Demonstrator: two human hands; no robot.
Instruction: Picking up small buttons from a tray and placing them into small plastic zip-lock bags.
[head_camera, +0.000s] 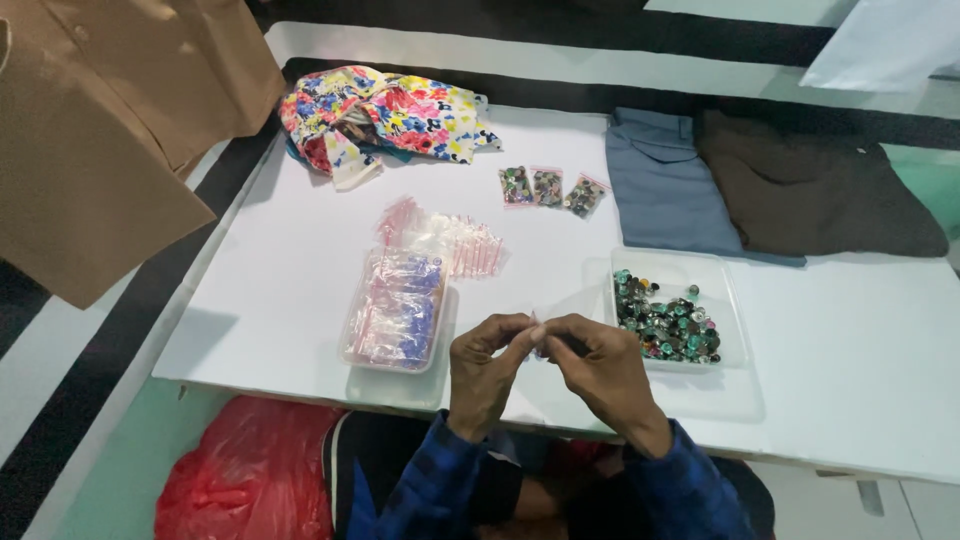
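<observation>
Left hand (487, 372), right hand (600, 370): fingers pinch small clear bag (537, 335) between them; best held steady over table (300, 290), near button tray (735, 300).

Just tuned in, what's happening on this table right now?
A person's left hand and right hand pinch a small clear bag between them over the white table. A tray of buttons sits to the right, a tray of empty bags to the left, and three filled bags lie further back.

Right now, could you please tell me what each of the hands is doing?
Left hand: pinched on the small clear bag.
Right hand: pinched on the same bag.
</observation>
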